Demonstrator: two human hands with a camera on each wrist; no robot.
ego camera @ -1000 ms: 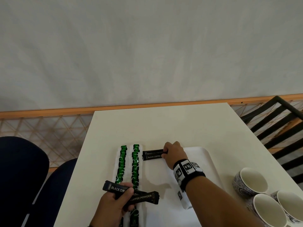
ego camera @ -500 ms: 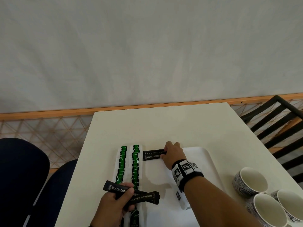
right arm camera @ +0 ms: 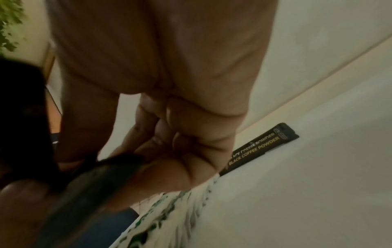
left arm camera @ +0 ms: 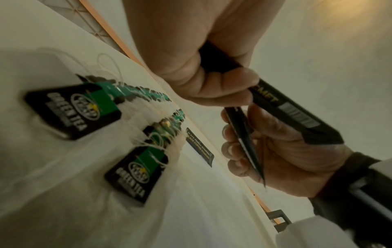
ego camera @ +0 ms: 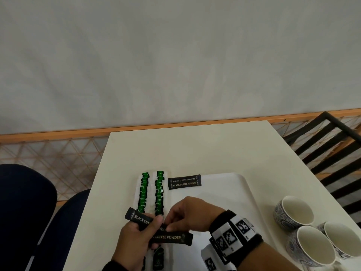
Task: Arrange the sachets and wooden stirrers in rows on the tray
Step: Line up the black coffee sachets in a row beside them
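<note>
Two rows of green tea bags (ego camera: 144, 192) run along the left side of the white tray (ego camera: 244, 184). Beside them, at the tray's far edge, two black coffee sachets (ego camera: 184, 181) lie side by side. Over the near ends of the tea rows, my left hand (ego camera: 152, 225) grips a small bundle of black coffee sachets (ego camera: 172, 237). My right hand (ego camera: 170, 224) meets it and pinches one sachet of that bundle. In the left wrist view this sachet (left arm camera: 244, 139) shows edge-on between the right fingers (left arm camera: 231, 149). The laid sachets (right arm camera: 258, 149) show in the right wrist view. No stirrers are visible.
Three patterned cups (ego camera: 295, 212) stand on the table to the right of the tray. A black slatted chair (ego camera: 332, 145) is at the table's right edge, and a dark blue seat (ego camera: 23, 202) is at its left.
My right hand has let go of the two sachets laid at the tray's far edge and come back toward me. It now pinches a sachet in the left hand's bundle.
</note>
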